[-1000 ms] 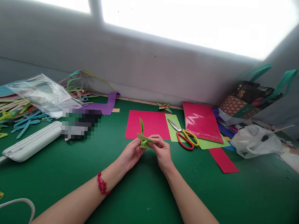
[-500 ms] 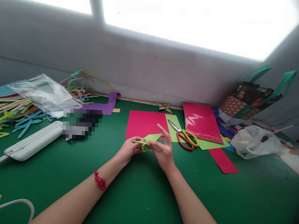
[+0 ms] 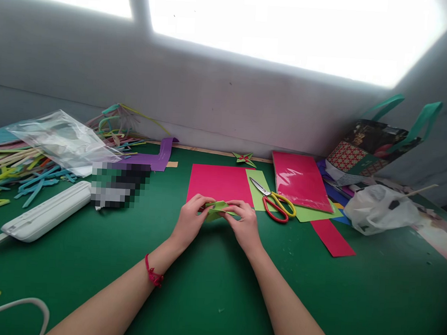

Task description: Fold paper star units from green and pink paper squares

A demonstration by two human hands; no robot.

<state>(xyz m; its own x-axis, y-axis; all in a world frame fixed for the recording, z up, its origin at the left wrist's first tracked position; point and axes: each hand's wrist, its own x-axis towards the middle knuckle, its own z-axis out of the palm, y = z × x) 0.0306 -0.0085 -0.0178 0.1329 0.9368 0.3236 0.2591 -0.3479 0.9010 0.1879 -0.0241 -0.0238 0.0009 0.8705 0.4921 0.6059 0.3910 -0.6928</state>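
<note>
A folded piece of light green paper [image 3: 215,213] is held between my two hands, just above the green table [image 3: 217,287]. My left hand [image 3: 191,218] pinches its left side, and my right hand [image 3: 243,223] grips its right side with the fingers bent. Parts of the folds are hidden by my fingers. Behind it lies a red sheet [image 3: 219,180]. Past that sheet, near the wall, sits a folded green paper star [image 3: 244,159] with a red centre. Scissors [image 3: 277,201] with red and yellow handles rest to the right of my right hand, partly over a green strip [image 3: 257,199].
A pack of red paper [image 3: 301,179], a red strip [image 3: 332,238], a white plastic bag [image 3: 382,211] and a patterned bag [image 3: 367,145] are on the right. Leftward lie a white power strip [image 3: 47,210], purple paper [image 3: 149,161], a clear bag [image 3: 67,139] and coloured pipe cleaners [image 3: 39,180].
My right index finger, raised before, has come down onto the green paper. The paper has been turned, and both hands now grip it from opposite sides. The view has shifted slightly.
</note>
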